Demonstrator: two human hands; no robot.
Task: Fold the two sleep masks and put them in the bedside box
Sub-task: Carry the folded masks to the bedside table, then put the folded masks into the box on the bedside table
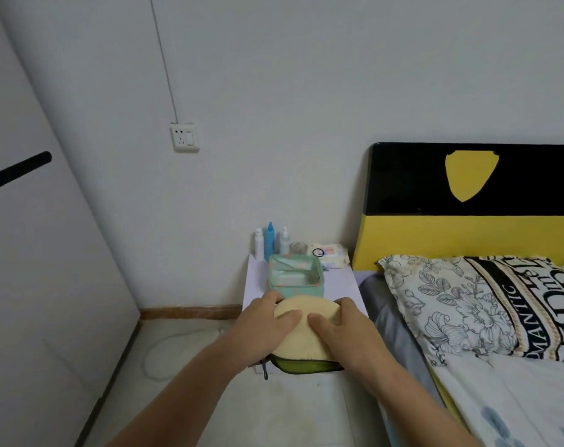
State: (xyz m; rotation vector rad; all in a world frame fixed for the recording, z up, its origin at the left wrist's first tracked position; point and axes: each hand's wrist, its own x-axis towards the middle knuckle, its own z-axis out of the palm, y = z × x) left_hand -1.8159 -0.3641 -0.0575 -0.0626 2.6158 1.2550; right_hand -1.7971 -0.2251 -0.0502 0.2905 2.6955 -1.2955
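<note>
A cream-yellow sleep mask (301, 345), folded into a rounded pad, lies on the bedside table (342, 285). My left hand (261, 327) grips its left edge with the thumb on top. Against its right edge presses my right hand (342, 333), thumb on top too. Under the pad a green sleep mask (306, 366) with a dark border sticks out at the table's front edge, its strap dangling. Just behind the hands stands the mint-green fabric bedside box (295, 279), top open.
Bottles (269, 241), a jar and a pack of wipes (330, 254) line the back of the table. A bed with a patterned pillow (487, 304) and a black-yellow headboard is at right. A white cabinet wall stands left, tiled floor below.
</note>
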